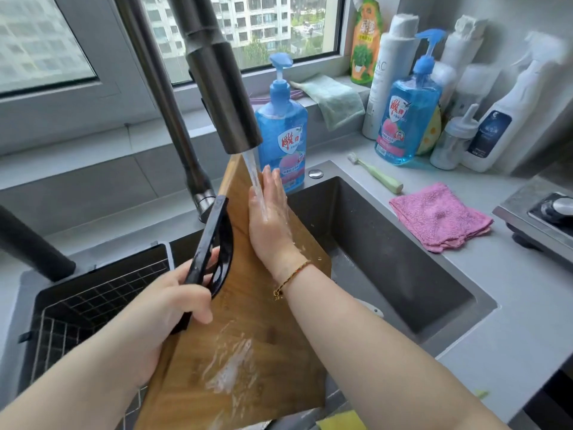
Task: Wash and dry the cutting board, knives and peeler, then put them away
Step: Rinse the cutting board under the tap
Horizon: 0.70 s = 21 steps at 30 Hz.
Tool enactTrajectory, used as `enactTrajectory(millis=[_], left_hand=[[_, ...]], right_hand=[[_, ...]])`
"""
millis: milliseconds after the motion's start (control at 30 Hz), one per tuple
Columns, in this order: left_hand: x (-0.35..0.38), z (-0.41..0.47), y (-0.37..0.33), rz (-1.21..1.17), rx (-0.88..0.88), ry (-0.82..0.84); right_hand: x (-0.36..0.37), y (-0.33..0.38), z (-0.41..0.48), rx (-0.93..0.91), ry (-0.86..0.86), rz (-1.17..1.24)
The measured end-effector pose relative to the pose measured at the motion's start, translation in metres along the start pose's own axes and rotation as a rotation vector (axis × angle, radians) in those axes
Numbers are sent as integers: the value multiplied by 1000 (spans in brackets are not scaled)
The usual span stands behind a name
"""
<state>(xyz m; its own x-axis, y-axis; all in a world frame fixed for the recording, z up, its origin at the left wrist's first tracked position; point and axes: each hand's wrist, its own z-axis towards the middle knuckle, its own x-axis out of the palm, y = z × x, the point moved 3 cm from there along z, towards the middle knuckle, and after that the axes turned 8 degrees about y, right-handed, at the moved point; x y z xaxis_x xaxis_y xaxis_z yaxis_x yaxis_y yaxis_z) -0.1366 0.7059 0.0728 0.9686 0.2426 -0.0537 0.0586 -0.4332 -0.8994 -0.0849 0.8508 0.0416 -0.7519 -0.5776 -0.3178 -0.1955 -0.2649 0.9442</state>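
Labels: two blue pump bottles of dish soap, one [282, 135] at the sink's back rim and one [406, 116] at the counter's back right, carry a white shield with red Chinese characters. The tall white bottle [387, 72] beside the second reads "AC".

Your wooden cutting board [248, 352] stands tilted over the dark sink [387, 243]. Its long axis runs from the near rim up toward the back rim, with the top corner under the running dark metal faucet [223, 97]. Soap foam streaks its lower face.

Your left hand [167, 308] grips the black handle [214, 243] on the board's left edge. Your right hand [268, 218] lies flat, fingers straight, on the upper face — in the stream.

A wire basket [93, 299] fills the sink's left part. A pink cloth [440, 215] and a green toothbrush [376, 178] lie on the counter by the right rim.
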Motion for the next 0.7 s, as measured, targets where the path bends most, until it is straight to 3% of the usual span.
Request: enactTrajectory(millis=[200, 400, 500, 600, 700], left_hand=[[3, 39, -13, 27, -49, 3], [21, 52, -38, -206, -132, 50], [26, 54, -45, -159, -136, 101], [23, 66, -50, -129, -137, 16], [22, 71, -53, -108, -79, -1]], right_hand=[[-10, -20, -11, 149, 36, 27], [6, -13, -67, -18, 117, -65], [-9, -35, -61, 108, 133, -75], [-15, -52, -59, 331, 105, 21], [1, -33, -57, 278, 135, 47]])
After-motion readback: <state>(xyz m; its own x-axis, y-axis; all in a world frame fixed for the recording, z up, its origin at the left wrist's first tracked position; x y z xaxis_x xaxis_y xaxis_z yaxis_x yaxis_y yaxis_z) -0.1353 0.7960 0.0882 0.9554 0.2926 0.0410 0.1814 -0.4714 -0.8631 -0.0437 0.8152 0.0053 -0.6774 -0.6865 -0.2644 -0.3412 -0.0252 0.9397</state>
